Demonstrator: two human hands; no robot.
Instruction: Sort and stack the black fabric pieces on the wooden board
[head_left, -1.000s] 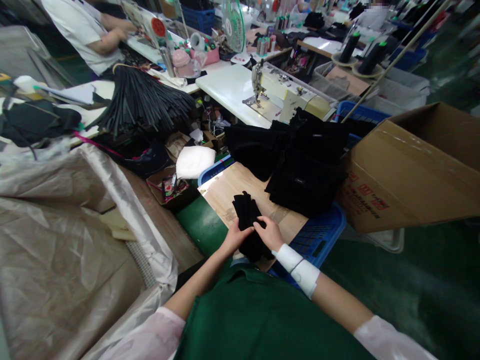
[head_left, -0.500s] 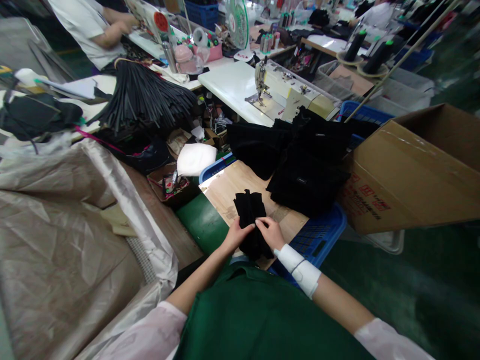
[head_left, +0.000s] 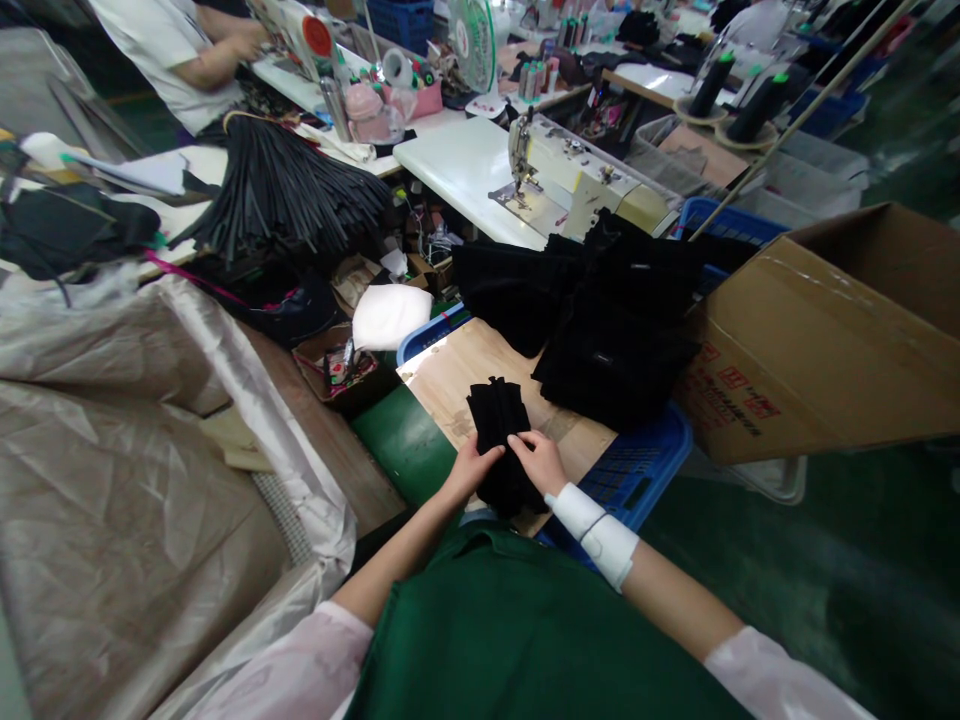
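Note:
A black piece of fabric point(head_left: 496, 412), gathered into lengthwise folds, lies in front of me over a wooden board point(head_left: 435, 375). My left hand point(head_left: 472, 467) grips its left edge, thumb on top and the other fingers partly hidden beneath. From the right, my right hand point(head_left: 540, 462) pinches the cloth near its middle, thumb and forefinger close to the left thumb. A white wrap covers my right wrist. Just beyond, a stack of black fabric pieces point(head_left: 615, 365) rests on the board's far right side.
Under the board is a blue plastic basket point(head_left: 660, 460). An open cardboard box point(head_left: 817, 350) stands at right, a large cloth-lined bin point(head_left: 135, 520) at left. Ahead is a sewing machine point(head_left: 585, 165) on a white table; a bundle of black strips point(head_left: 285, 190) hangs left. A co-worker point(head_left: 172, 60) sits beyond.
The folds of the black fabric have drawn slightly closer together at the top. Both hands have shifted a little to the left, still holding the cloth.

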